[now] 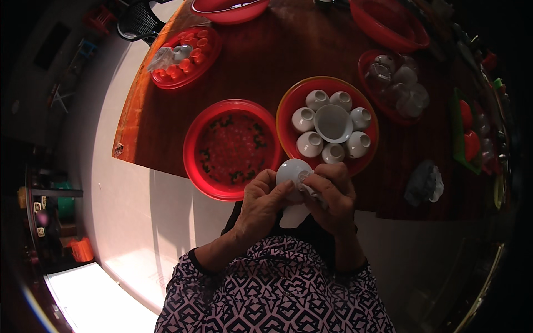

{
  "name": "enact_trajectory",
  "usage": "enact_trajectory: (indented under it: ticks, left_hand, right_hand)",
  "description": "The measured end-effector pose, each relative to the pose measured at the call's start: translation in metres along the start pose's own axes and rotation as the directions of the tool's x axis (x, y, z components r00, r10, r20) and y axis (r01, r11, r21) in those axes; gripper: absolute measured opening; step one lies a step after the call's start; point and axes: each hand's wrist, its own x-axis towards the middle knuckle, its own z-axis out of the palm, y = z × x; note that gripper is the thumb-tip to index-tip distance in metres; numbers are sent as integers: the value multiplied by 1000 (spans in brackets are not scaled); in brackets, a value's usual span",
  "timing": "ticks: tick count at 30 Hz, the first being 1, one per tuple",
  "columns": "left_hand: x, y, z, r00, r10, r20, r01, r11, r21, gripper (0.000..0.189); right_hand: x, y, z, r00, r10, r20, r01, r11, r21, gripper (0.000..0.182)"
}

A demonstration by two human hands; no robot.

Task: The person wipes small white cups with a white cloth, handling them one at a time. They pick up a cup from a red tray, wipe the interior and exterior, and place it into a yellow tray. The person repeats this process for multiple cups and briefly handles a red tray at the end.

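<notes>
My left hand (265,202) grips a small white porcelain cup (288,171) by its side, above the near edge of the table. Against the cup's foot, my right hand (334,193) pinches a white tissue or thin cloth (313,192); a loose end of white material hangs below the hands. Just beyond them is a round red tray with a yellow rim (283,89). Several white cups (310,144) stand upside down on it in a ring around a white bowl (333,123). To the left of that tray lies a red basin (192,162) with a dark green pattern inside.
On the wooden table (250,62), a red tray (166,84) at far left carries small orange-red cups. Another red tray (366,89) at right holds plastic-wrapped items. Red basins (231,14) stand at the back. A crumpled grey-and-white cloth or bag (422,184) lies at right, near a green tray (458,137).
</notes>
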Motion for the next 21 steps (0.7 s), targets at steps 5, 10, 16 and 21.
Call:
enact_trajectory:
  ticks: [5, 10, 16, 21]
  left_hand:
    - [-1, 3, 4, 1000, -4, 9, 4, 999, 32, 15]
    - [-2, 4, 1, 1000, 8, 1, -8, 997, 81, 14]
    - [-3, 7, 3, 999, 6, -38, -5, 999, 35, 16]
    - [-2, 18, 4, 998, 55, -10, -55, 998, 9, 15]
  right_hand:
    - [-6, 0, 4, 988, 131, -86, -113, 976, 188, 31]
    - [-1, 5, 6, 994, -107, -7, 107, 994, -11, 36]
    - [-5, 7, 8, 980, -200, 4, 200, 978, -62, 26]
    - [-8, 2, 0, 999, -3, -49, 10, 991, 137, 26]
